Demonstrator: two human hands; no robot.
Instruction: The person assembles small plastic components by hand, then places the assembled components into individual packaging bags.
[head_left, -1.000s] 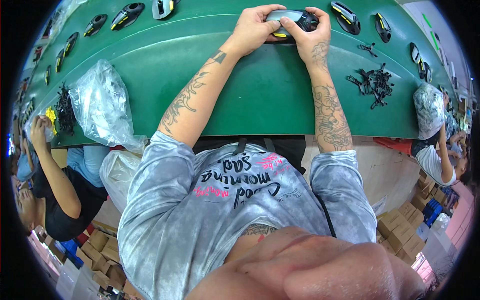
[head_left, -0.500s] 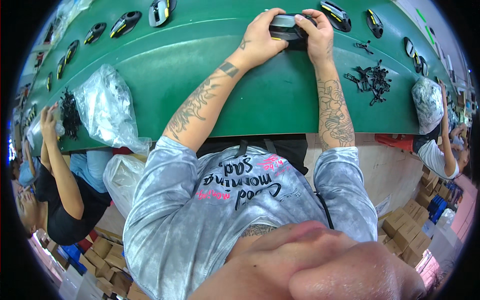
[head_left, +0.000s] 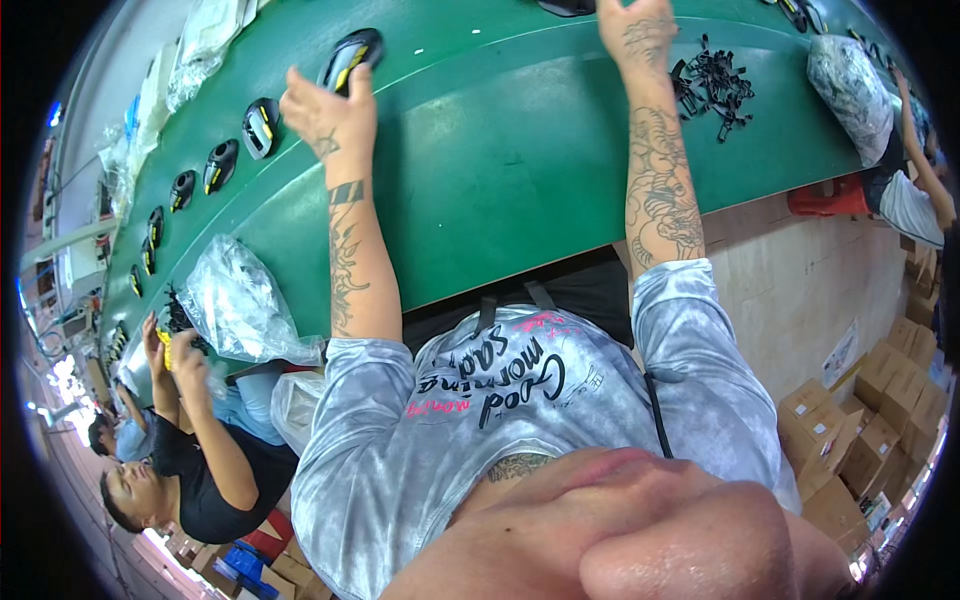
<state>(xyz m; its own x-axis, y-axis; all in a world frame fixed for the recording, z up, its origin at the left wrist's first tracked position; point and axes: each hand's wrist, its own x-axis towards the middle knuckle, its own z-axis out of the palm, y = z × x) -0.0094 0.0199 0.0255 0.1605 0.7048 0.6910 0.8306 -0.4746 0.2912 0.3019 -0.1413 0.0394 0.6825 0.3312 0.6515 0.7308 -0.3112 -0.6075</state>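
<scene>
My left hand (head_left: 333,112) reaches over the green table with thumb and fingers spread. Just beyond it lies a black oval casing (head_left: 358,50) with a grey panel and a yellow strip. The fingers come up to its near end; I cannot tell if they touch it. At the top edge of the picture is my right hand (head_left: 642,35), its fingertips partly cut off. Close to its left side, a dark casing (head_left: 568,7) shows only its lower rim. Below and right of that hand lies a pile of small black clip-like parts (head_left: 718,92).
More casings (head_left: 260,128) stand in a curved row down the left. A clear plastic bag (head_left: 235,300) lies at the table's left, another stuffed bag (head_left: 850,95) at the right. A co-worker in black (head_left: 225,465) sits at left. Cardboard boxes (head_left: 850,430) stack behind on the right.
Both hands held one casing together before; now they are apart. My left hand has moved left to another casing. The view has swung left, and my right hand sits at its top edge.
</scene>
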